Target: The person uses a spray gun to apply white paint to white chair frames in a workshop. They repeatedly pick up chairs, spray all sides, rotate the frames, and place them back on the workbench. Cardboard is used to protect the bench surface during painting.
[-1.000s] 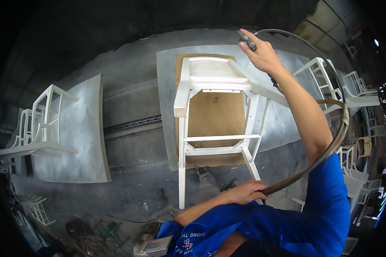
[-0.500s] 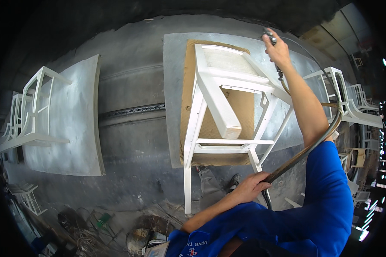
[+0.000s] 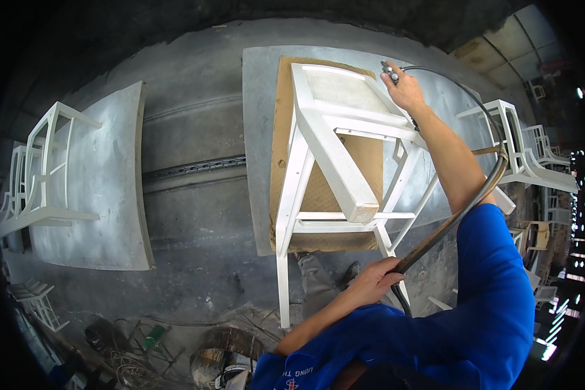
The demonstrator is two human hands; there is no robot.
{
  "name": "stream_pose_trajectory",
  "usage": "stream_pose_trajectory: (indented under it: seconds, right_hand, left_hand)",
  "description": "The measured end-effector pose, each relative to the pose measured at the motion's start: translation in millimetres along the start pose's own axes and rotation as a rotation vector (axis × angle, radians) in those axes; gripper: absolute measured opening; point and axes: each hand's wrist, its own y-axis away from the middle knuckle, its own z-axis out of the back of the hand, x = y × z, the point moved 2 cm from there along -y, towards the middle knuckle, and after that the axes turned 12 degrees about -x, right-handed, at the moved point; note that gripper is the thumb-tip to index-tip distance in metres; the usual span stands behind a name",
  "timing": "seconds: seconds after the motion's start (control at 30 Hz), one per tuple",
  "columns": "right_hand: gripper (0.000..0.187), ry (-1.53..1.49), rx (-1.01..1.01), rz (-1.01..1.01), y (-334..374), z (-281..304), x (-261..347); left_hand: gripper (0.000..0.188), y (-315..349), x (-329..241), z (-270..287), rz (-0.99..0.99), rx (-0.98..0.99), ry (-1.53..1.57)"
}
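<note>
Chair (image 3: pixel 336 156) on board (image 3: pixel 364 166), partly behind hose (image 3: pixel 435 238)

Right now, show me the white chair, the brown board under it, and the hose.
White chair (image 3: pixel 337 162): head view, on its diagonal bar.
Brown board (image 3: pixel 364 166): head view, on its bare surface.
Hose (image 3: pixel 445 229): head view, on its thick stretch.

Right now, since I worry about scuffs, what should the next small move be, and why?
Perhaps ease the left grip slightly rightward, away from the white chair: the hose it holds shows close to the chair's lower right leg, though contact is unclear, and the right grip holds the metal tool.
</note>
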Motion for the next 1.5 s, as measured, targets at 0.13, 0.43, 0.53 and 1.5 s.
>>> stream_pose_trajectory:
  seconds: [0.13,0.43,0.53,1.5]
  right_hand:
    - [0.055,-0.063,0.013,-0.004,7,-17,10]
    - [0.059,-0.281,0.092,0.025,22,-22,69]
    - [0.06,-0.316,0.193,-0.014,20,-24,77]
    - [0.056,-0.207,0.041,0.1,18,1,95]
  left_hand:
    - [0.016,6,7,4,-0.036,-0.049,-0.004]
    - [0.016,9,10,5,-0.029,-0.067,-0.044]
    - [0.026,10,10,5,0.008,-0.032,-0.064]
    - [0.017,21,15,-7,-0.072,-0.057,-0.049]
